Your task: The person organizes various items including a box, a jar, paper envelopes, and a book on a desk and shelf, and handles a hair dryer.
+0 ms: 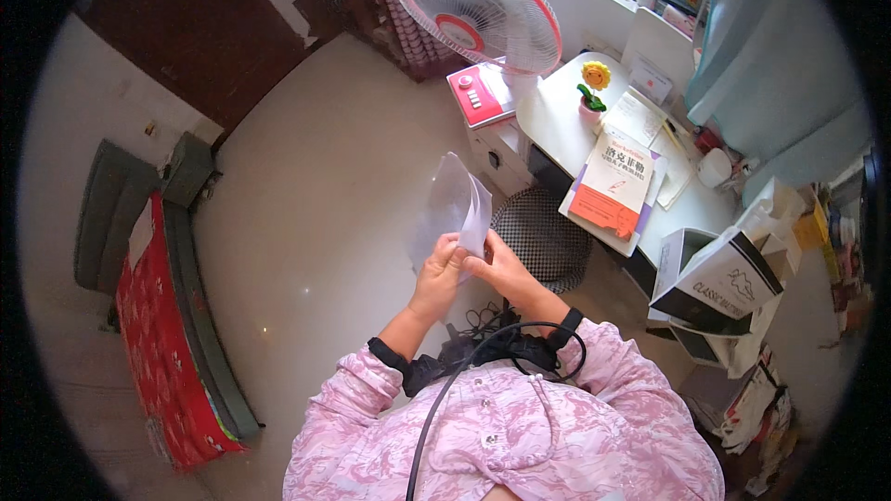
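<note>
Both of my hands are together before my chest, around the lower end of a thin, pale translucent sheet or sleeve. It stands up from my fingers, and its right side shows folded or layered edges. My left hand grips it from the left, thumb against the near side. My right hand closes on its lower right edge, the thumb touching my left hand. Some fingers of both hands are hidden behind the sheet. Whether it is paper or plastic I cannot tell. Each wrist has a black band.
At right, a white desk holds a book, papers and a toy sunflower. A checkered stool, a pink-rimmed fan and an open printed box stand nearby. A black cable crosses my chest. A red-covered bed is at left.
</note>
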{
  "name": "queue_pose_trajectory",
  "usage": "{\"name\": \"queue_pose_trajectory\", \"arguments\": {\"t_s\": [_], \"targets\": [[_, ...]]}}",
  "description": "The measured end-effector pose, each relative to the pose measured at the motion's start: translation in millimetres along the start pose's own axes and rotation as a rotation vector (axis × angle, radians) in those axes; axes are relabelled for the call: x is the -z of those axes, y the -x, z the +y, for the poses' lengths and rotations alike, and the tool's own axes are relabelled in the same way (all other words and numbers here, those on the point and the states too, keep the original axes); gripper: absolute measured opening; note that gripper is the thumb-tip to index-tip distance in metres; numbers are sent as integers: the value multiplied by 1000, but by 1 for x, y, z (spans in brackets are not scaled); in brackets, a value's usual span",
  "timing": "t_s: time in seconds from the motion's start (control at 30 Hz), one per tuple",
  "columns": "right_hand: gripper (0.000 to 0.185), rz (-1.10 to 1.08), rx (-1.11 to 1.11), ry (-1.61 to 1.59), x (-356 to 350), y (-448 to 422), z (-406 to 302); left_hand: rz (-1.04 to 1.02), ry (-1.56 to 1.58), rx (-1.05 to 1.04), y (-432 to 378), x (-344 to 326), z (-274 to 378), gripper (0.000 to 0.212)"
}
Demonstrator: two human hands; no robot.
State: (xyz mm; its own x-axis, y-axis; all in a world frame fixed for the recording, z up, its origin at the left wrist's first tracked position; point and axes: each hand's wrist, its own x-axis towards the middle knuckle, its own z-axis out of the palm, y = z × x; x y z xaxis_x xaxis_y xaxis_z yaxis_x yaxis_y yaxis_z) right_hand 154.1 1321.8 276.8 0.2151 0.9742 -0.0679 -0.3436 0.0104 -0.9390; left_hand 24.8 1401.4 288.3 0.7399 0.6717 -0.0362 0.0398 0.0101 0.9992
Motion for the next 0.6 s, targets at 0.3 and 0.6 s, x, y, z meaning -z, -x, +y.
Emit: {"name": "queue_pose_trajectory", "arguments": {"t_s": [0.3,0.6], "targets": [[49,137,-279,-669,12,-37,4,90,519,98,-10,25,7,29],[43,43,-140,-232,-3,-95,37,148,187,-73,-33,88,12,27]]}}
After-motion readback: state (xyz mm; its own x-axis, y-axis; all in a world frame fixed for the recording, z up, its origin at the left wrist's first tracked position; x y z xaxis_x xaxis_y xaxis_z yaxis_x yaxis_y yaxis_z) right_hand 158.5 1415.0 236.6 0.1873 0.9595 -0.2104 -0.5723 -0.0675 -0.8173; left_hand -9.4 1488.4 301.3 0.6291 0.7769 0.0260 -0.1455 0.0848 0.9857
